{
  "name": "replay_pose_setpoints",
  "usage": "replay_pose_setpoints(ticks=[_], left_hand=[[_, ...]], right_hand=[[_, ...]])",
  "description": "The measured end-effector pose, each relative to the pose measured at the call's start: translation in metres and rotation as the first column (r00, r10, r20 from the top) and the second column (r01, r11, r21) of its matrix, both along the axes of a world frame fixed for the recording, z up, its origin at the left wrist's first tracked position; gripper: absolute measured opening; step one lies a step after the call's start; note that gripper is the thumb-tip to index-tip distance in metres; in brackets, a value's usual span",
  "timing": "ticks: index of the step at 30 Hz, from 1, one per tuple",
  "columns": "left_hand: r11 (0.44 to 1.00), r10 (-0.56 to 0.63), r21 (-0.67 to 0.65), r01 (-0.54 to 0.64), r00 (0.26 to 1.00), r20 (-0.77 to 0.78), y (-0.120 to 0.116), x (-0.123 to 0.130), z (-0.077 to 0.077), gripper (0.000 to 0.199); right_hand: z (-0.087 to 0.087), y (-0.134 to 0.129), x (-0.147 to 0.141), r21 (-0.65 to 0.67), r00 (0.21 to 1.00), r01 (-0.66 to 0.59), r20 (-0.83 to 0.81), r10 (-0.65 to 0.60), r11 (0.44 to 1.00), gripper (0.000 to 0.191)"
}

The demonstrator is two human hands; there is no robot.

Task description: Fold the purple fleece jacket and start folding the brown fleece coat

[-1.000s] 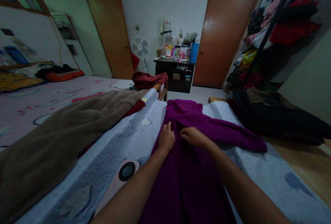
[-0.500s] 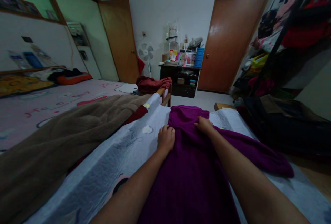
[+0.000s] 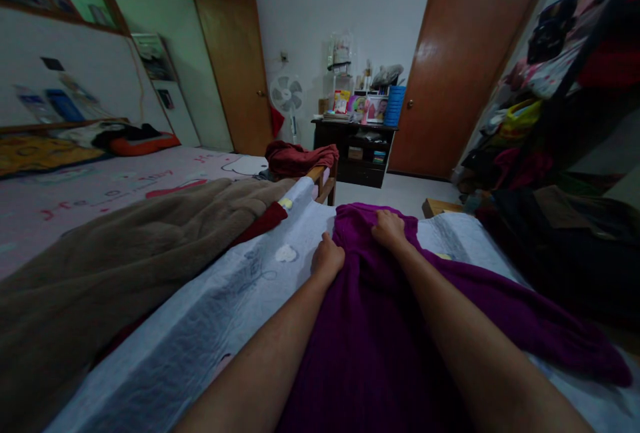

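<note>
A purple garment (image 3: 370,326) lies spread over the pale bedsheet (image 3: 265,273), its far end wide and its sleeve reaching out to the right under my right forearm. At the garment's left edge, my left hand (image 3: 328,257) is closed with its fingers on the cloth. My right hand (image 3: 389,229) rests higher up near the far end, fingers curled into the purple cloth. Part of the garment close to me is dark and lies between my forearms.
A brown fleece blanket (image 3: 150,239) covers the left side, beside a pink bed (image 3: 115,176). Red cloth (image 3: 300,158) hangs on the wooden bed end. Dark folded clothes (image 3: 570,246) lie at right. A fan (image 3: 287,96) and black cabinet (image 3: 350,173) stand behind.
The view has shifted slightly. My right hand has moved a little up and left on the cloth, and the sleeve at right reaches farther out to the right.
</note>
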State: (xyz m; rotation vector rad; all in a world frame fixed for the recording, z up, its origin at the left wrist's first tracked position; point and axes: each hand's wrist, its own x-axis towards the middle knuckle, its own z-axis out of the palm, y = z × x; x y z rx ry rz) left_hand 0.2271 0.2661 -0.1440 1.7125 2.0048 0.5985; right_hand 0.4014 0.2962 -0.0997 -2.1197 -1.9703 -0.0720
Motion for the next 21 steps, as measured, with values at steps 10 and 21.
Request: replay_pose_setpoints(ticks=[10,21], left_hand=[[0.987,-0.007,0.162,0.020,0.997,-0.079,-0.004,0.001,-0.019,0.043],[0.977,0.000,0.212,0.015,0.998,-0.068,-0.007,0.003,-0.022,0.038]], right_hand=[[-0.009,0.070,-0.065,0.026,0.943,-0.052,-0.327,0.058,0.998,0.046],[-0.026,0.111,-0.060,-0.108,0.704,-0.023,-0.708,-0.061,0.994,0.020]])
